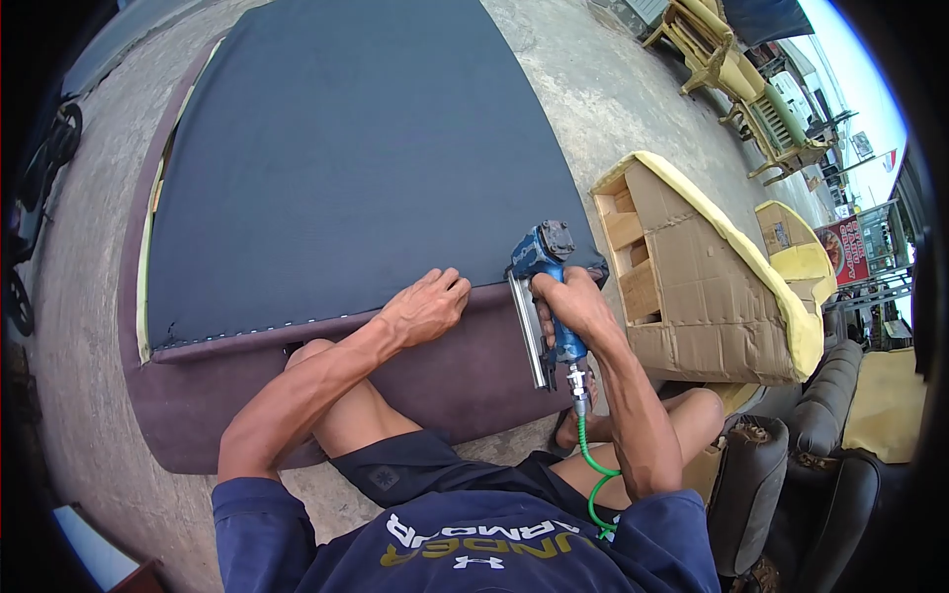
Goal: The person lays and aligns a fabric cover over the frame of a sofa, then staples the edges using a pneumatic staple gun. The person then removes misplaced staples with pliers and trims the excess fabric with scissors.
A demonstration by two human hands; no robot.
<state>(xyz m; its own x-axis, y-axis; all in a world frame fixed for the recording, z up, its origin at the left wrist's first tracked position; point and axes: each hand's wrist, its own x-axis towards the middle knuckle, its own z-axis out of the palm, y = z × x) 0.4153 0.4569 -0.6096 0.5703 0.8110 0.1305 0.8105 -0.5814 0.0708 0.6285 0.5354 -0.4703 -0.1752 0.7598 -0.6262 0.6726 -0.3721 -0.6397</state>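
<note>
My right hand [583, 307] is wrapped round the handle of a blue pneumatic staple gun [542, 251], whose nose is near the fabric edge. A green coiled air hose [583, 441] runs from a metal coupling at the handle's base. My left hand [428, 306] has its fingers curled down on the edge of a dark fabric sheet [366, 148], gripping it. This sheet covers the underside of an upturned purple upholstered piece [415, 366]. A row of staples [287, 324] shows along the near edge, to the left of my left hand.
To my right stands a cardboard-and-wood furniture frame [712, 277] edged with yellow foam. Dark padded seat parts [751, 494] lie at lower right. Carved wooden chairs [741, 89] stand farther off on the concrete floor [583, 89]. A parked motorcycle [54, 158] is at left.
</note>
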